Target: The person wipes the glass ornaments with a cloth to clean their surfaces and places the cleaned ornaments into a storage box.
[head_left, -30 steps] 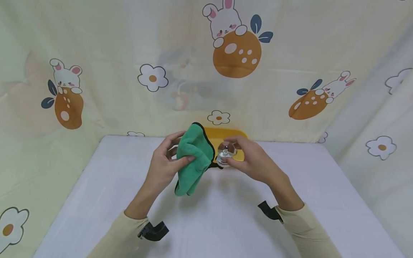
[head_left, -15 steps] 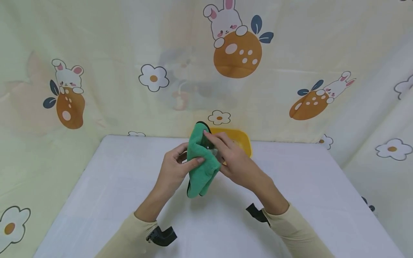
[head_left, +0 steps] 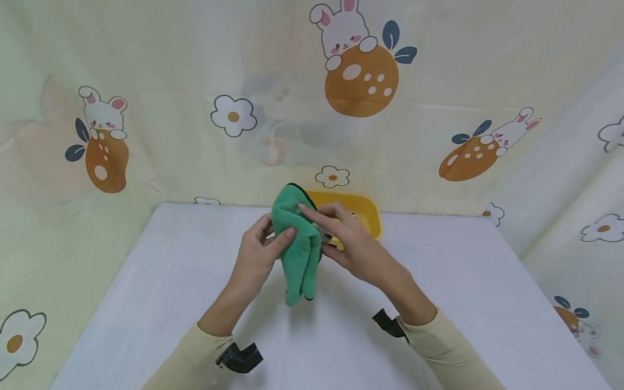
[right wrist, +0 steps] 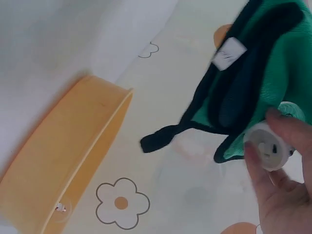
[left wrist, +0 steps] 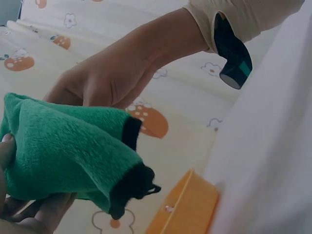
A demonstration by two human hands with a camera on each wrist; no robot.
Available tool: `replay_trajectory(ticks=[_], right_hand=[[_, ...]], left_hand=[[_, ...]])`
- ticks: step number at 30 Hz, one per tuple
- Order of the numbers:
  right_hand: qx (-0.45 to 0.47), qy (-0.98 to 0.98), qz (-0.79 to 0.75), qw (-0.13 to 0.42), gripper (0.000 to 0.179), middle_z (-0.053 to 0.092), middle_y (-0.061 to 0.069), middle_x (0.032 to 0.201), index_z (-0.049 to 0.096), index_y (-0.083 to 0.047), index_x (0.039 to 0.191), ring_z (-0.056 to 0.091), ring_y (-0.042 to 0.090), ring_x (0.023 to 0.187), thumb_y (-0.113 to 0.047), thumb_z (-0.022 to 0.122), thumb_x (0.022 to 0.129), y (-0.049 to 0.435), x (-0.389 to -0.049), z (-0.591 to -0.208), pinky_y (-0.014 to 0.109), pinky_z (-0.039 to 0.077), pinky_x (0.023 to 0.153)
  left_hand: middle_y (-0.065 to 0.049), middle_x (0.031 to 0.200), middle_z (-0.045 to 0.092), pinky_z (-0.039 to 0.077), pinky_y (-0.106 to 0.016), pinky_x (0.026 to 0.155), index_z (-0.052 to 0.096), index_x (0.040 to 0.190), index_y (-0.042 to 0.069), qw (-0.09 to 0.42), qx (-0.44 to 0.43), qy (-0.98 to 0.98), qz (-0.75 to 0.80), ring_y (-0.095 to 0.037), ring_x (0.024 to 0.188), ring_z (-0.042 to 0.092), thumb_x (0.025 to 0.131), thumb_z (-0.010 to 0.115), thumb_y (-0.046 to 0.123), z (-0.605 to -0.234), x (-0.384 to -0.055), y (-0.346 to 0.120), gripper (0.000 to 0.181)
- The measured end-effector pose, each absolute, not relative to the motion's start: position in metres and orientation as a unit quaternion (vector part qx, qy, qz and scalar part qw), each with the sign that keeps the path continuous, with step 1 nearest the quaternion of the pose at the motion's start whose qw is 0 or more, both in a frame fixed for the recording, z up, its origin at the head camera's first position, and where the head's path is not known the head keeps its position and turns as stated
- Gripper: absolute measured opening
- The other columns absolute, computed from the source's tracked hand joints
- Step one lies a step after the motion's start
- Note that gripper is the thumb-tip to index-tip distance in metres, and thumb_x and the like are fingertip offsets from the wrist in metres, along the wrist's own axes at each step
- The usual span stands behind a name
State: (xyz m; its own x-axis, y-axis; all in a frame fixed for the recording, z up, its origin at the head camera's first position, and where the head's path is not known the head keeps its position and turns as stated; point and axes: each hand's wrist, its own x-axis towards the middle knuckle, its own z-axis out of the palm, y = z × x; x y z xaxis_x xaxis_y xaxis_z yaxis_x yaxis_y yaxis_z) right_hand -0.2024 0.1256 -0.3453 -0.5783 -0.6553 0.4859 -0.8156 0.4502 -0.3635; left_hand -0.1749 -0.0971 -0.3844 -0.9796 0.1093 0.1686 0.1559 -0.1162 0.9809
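Note:
A green towel [head_left: 294, 238] with black edging hangs folded from my left hand [head_left: 255, 252], whose thumb presses its front while the fingers lie behind. My right hand [head_left: 358, 246] holds a small snow globe [head_left: 324, 234] against the towel's right side. In the right wrist view, the white underside of the globe's base [right wrist: 268, 148] shows between thumb and fingers, and its clear ball is mostly hidden against the towel. The right index finger touches the cloth in the head view. In the left wrist view, the towel [left wrist: 68, 151] hides most of the right fingers.
Behind the hands, a yellow tray [head_left: 369, 208] stands at the back of the white table [head_left: 195, 238], close to a printed curtain [head_left: 283, 65]. A small clear ball [right wrist: 61, 207] with a red and white figure shows inside it.
My right hand has brought the snow globe leftward from in front of the tray into the towel. The left hand moved right, then slightly back, and the towel now folds over the globe.

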Motion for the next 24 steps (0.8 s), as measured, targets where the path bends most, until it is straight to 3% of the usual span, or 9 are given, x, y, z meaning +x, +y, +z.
replay_trajectory(ticks=[6, 10, 16, 20, 24], right_hand=[[0.429, -0.840, 0.304, 0.135, 0.078, 0.055, 0.005, 0.135, 0.038, -0.013, 0.155, 0.056, 0.020, 0.121, -0.009, 0.079, 0.089, 0.1304, -0.2002, -0.3414, 0.031, 0.058, 0.093], [0.431, -0.814, 0.368, 0.127, 0.068, 0.055, 0.008, 0.134, 0.048, -0.006, 0.144, 0.057, 0.020, 0.122, -0.001, 0.081, 0.084, 0.1332, -0.2001, -0.3391, 0.028, 0.060, 0.089], [0.464, -0.783, 0.378, 0.168, 0.062, 0.053, 0.012, 0.135, 0.060, -0.002, 0.134, 0.059, 0.026, 0.119, 0.004, 0.085, 0.078, 0.1346, -0.2012, -0.3423, 0.028, 0.061, 0.085], [0.489, -0.772, 0.357, 0.194, 0.067, 0.050, 0.015, 0.138, 0.058, 0.001, 0.139, 0.057, 0.026, 0.121, 0.005, 0.084, 0.077, 0.1345, -0.2028, -0.3448, 0.023, 0.058, 0.090], [0.504, -0.754, 0.362, 0.215, 0.068, 0.050, 0.017, 0.138, 0.055, 0.002, 0.141, 0.058, 0.026, 0.121, 0.009, 0.082, 0.079, 0.1348, -0.2031, -0.3458, 0.027, 0.058, 0.093]], left_hand=[[-0.007, 0.130, 0.064, 0.061, -0.035, 0.089, 0.055, 0.138, 0.013, 0.025, -0.084, -0.672, -0.735, -0.024, 0.112, 0.069, 0.096, 0.071, 0.039, -0.3794, -0.1747, -0.1012, 0.051], [-0.008, 0.131, 0.064, 0.061, -0.035, 0.089, 0.056, 0.137, 0.012, 0.029, -0.093, -0.667, -0.739, -0.024, 0.112, 0.070, 0.097, 0.071, 0.034, -0.3761, -0.1740, -0.1049, 0.048], [-0.010, 0.131, 0.064, 0.060, -0.035, 0.091, 0.057, 0.137, 0.014, 0.037, -0.109, -0.660, -0.742, -0.024, 0.110, 0.071, 0.098, 0.070, 0.029, -0.3746, -0.1755, -0.1064, 0.044], [-0.011, 0.130, 0.063, 0.060, -0.035, 0.090, 0.057, 0.137, 0.015, 0.043, -0.117, -0.654, -0.746, -0.024, 0.108, 0.071, 0.099, 0.069, 0.026, -0.3750, -0.1769, -0.1062, 0.042], [-0.010, 0.131, 0.062, 0.059, -0.034, 0.092, 0.057, 0.140, 0.017, 0.047, -0.127, -0.650, -0.748, -0.024, 0.111, 0.070, 0.099, 0.068, 0.025, -0.3744, -0.1766, -0.1055, 0.043]])
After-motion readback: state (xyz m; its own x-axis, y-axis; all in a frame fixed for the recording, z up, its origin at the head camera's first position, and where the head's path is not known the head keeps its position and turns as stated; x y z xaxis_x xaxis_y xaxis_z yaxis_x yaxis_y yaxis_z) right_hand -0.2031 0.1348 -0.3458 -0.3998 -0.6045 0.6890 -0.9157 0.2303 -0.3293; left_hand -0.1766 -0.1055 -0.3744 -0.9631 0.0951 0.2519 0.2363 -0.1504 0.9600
